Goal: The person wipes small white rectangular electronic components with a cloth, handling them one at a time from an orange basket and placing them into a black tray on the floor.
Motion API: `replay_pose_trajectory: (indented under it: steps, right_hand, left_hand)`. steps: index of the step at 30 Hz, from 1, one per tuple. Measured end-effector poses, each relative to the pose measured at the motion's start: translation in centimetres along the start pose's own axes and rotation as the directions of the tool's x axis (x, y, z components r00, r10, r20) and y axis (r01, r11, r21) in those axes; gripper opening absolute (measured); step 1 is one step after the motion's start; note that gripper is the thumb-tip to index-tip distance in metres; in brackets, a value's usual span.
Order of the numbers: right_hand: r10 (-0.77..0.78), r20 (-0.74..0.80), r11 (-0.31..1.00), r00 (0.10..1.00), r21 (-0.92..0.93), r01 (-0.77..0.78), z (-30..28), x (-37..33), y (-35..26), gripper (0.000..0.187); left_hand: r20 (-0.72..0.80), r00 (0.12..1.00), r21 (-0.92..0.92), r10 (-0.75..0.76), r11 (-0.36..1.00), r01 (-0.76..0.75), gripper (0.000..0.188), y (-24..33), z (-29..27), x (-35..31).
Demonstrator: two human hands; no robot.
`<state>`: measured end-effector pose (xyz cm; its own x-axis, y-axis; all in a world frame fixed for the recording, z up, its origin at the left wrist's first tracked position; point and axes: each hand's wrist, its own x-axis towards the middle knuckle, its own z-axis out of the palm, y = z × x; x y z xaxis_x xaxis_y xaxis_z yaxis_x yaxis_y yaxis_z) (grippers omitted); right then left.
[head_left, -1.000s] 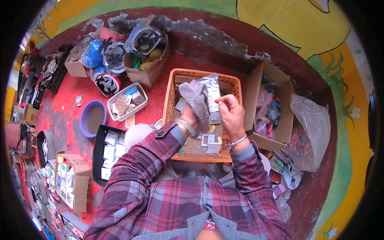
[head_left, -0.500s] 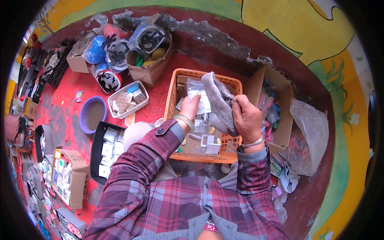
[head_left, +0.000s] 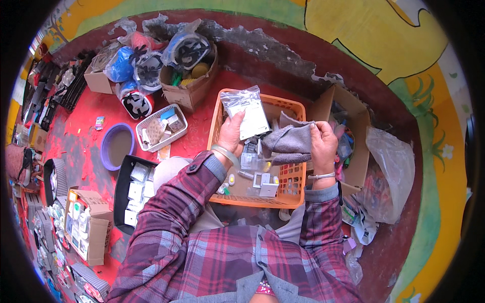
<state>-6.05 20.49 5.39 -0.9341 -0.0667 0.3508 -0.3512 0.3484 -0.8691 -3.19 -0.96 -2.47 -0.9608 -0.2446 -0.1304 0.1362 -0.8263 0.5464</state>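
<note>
My left hand (head_left: 231,134) is closed on a clear plastic bag with a flat white piece inside (head_left: 254,120), held up over the far left part of an orange plastic basket (head_left: 252,203). In my right hand (head_left: 324,146) is a grey fuzzy cloth (head_left: 287,140), pinched by one end so that it hangs folded above the basket's right side. Lower in the basket lie a white square frame-like piece (head_left: 269,189), small clear packets (head_left: 249,160) and other small white and yellow bits. The cloth and my hands hide part of the contents.
A cardboard box (head_left: 359,166) of mixed goods adjoins the basket's right, with a clear plastic bag (head_left: 391,171) beyond. Leftward are a white basket (head_left: 180,132), a purple basin (head_left: 132,146), a black bin (head_left: 121,202) of white packets and a box of wrapped helmets (head_left: 188,96).
The bagged white piece has come up and turned its flat face into view. The grey cloth has swung lower and folded over, while my right hand has shifted slightly right.
</note>
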Motion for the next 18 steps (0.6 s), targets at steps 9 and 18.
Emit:
replay_pose_trajectory:
  steps: [9, 18]
  right_hand:
    - [0.231, 0.304, 0.768, 0.924, 0.526, -0.366, -0.6, 0.2, 0.0, 0.011]
    - [0.275, 0.116, 0.903, 0.954, 0.311, -0.298, 0.5, 0.3, 4.5, 0.015]
  left_hand:
    - [-0.056, 0.998, 0.026, 0.006, 1.0, -0.005, 0.036, 0.9, 0.3, -0.3]
    - [0.008, 0.99, -0.055, -0.143, 0.988, 0.144, 0.042, 2.5, 2.3, -1.8]
